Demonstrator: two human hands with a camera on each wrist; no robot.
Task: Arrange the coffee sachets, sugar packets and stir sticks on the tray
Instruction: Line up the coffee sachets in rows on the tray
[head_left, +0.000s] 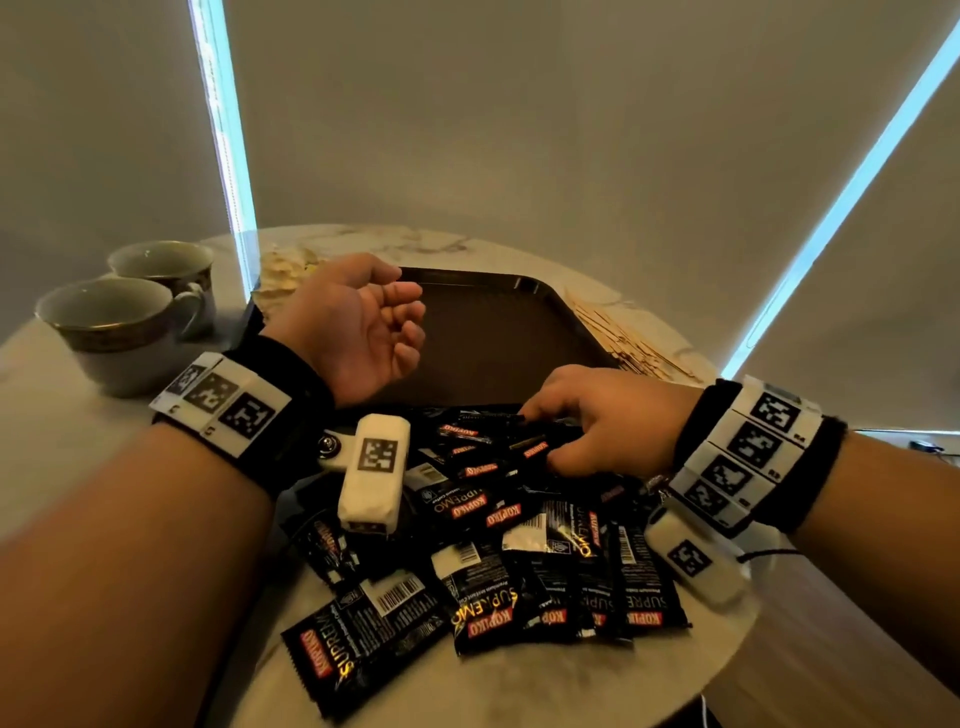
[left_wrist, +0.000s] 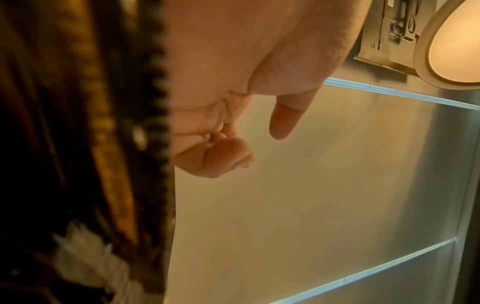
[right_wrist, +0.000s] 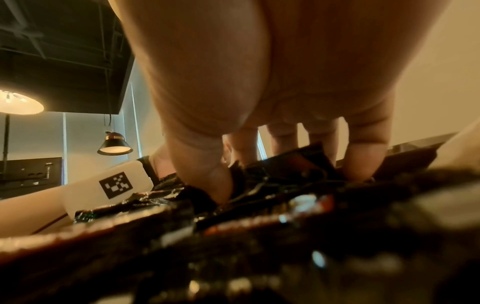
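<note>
A heap of black coffee sachets (head_left: 483, 519) lies on the marble table in front of a dark brown tray (head_left: 493, 332). My right hand (head_left: 571, 431) reaches down into the far side of the heap. Its thumb (right_wrist: 215, 181) and fingers pinch a raised sachet (right_wrist: 298, 162). My left hand (head_left: 400, 317) hovers palm up over the tray's near left corner, fingers loosely curled (left_wrist: 228, 156), holding nothing. Pale sugar packets (head_left: 283, 280) lie beyond the tray's left side. Wooden stir sticks (head_left: 623, 338) lie scattered along its right side. The tray's visible floor is bare.
Two gold-rimmed cups (head_left: 109, 322) (head_left: 166, 265) stand at the table's left. The round table (head_left: 519, 686) ends close behind the tray and just in front of the sachets. Window blinds close off the background.
</note>
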